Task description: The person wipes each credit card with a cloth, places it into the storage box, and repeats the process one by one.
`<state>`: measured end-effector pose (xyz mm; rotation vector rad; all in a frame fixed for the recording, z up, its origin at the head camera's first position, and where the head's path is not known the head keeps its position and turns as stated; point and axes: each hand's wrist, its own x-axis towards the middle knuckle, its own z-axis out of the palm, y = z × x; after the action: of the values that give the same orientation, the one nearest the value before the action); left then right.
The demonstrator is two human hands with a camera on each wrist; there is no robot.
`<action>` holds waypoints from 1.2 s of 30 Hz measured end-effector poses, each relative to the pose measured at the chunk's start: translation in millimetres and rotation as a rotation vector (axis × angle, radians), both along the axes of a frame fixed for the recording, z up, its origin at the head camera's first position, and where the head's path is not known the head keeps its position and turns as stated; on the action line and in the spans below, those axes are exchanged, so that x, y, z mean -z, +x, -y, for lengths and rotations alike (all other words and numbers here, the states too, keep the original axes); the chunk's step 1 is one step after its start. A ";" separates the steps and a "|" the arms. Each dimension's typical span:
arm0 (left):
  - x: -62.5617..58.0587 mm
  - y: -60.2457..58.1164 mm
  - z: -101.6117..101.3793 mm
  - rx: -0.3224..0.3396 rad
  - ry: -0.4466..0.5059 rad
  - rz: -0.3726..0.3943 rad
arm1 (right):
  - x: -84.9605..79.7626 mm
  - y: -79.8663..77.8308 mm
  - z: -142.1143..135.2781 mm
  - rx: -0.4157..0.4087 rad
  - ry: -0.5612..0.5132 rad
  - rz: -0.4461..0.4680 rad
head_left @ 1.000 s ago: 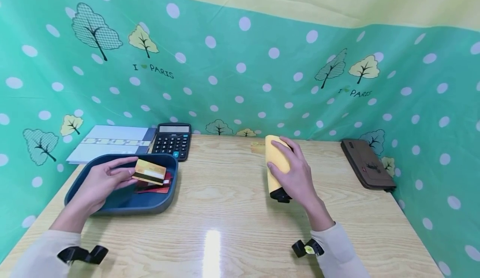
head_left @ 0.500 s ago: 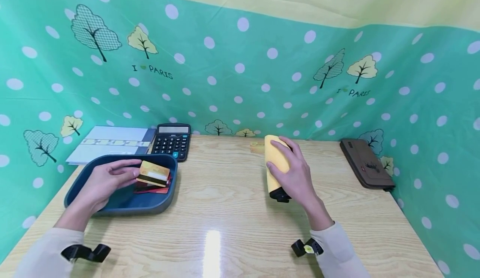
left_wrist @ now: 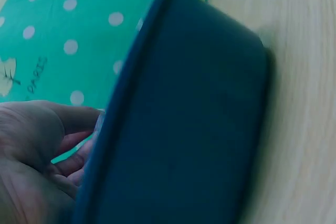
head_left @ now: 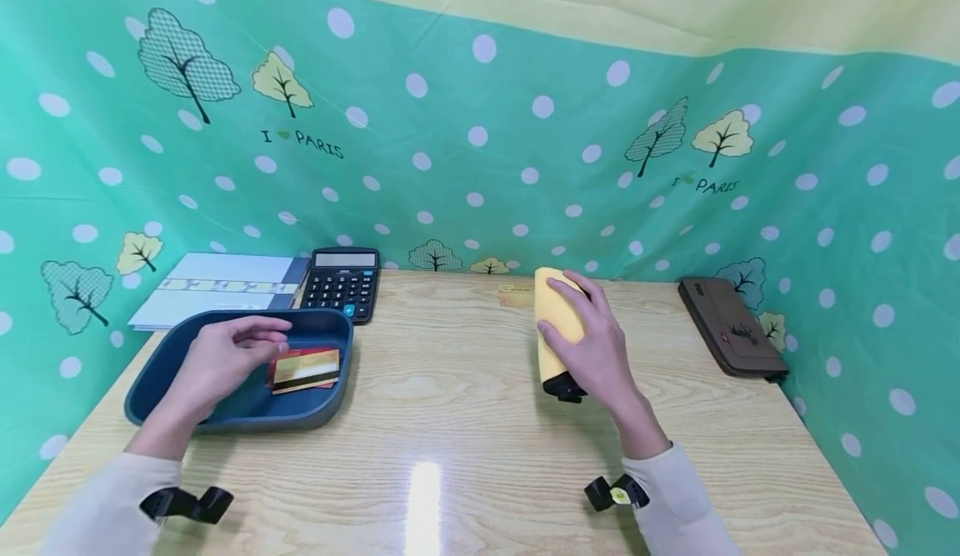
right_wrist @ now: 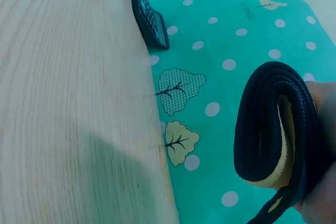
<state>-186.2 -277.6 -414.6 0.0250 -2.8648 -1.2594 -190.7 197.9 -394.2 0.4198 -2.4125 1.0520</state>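
Observation:
Over the blue tray [head_left: 247,424] in the head view is my left hand [head_left: 221,364], its fingers loosely bent and holding nothing. A gold bank card [head_left: 306,369] lies in the tray on top of red cards [head_left: 318,352], just right of the fingertips. In the left wrist view, the tray's outer wall [left_wrist: 184,103] hides part of this hand [left_wrist: 37,156]. My right hand [head_left: 596,352] grips a folded yellow cloth [head_left: 551,348] above the table. Its black-edged layers [right_wrist: 268,129] show rolled up in the right wrist view.
A black calculator [head_left: 341,285] and a pale folder [head_left: 225,281] lie behind the tray. Another gold card [head_left: 516,293] is at the table's back edge, beyond the cloth. A brown zipped case [head_left: 735,331] rests at the right. A green polka-dot curtain [head_left: 450,139] borders the table [head_left: 465,373].
My left hand has let go of the gold card, which now lies on the red cards in the tray. That hand has shifted slightly right; the right hand keeps the cloth almost still.

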 end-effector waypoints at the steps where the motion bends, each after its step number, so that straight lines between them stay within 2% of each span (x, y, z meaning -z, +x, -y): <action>1: -3.1 -0.6 -4.7 0.012 0.002 -0.005 | -0.1 -0.3 -0.9 0.002 -0.002 -0.002; 5: -17.5 -6.7 -29.9 0.084 0.034 -0.054 | -0.2 -2.0 -5.1 0.013 -0.012 -0.005; 8: -27.3 -16.6 -56.0 0.164 0.048 -0.090 | -0.7 -3.3 -9.4 0.026 -0.024 -0.002; 12: -35.2 -38.7 -97.5 0.269 0.061 -0.105 | -2.3 -5.0 -16.8 0.050 -0.037 0.005; 16: -36.3 -64.0 -136.1 0.356 0.096 -0.092 | -3.3 -6.5 -22.3 0.067 -0.045 0.009; 20: -31.4 -86.1 -164.3 0.427 0.093 -0.055 | -2.6 -7.7 -23.8 0.063 -0.065 0.022; 22: -27.1 -95.4 -174.8 0.442 0.086 -0.028 | -1.6 -8.4 -23.6 0.058 -0.072 0.024; 29: -11.4 -121.4 -206.8 0.430 0.132 0.030 | -2.1 -10.5 -25.1 0.061 -0.073 0.029; 36: 15.5 -142.1 -236.3 0.441 0.140 0.072 | -3.8 -11.8 -31.7 0.080 -0.081 0.043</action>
<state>-328.3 -41.3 -430.1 -0.6020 -2.9351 -1.5487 -202.5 229.6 -390.4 0.2741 -2.3930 1.1300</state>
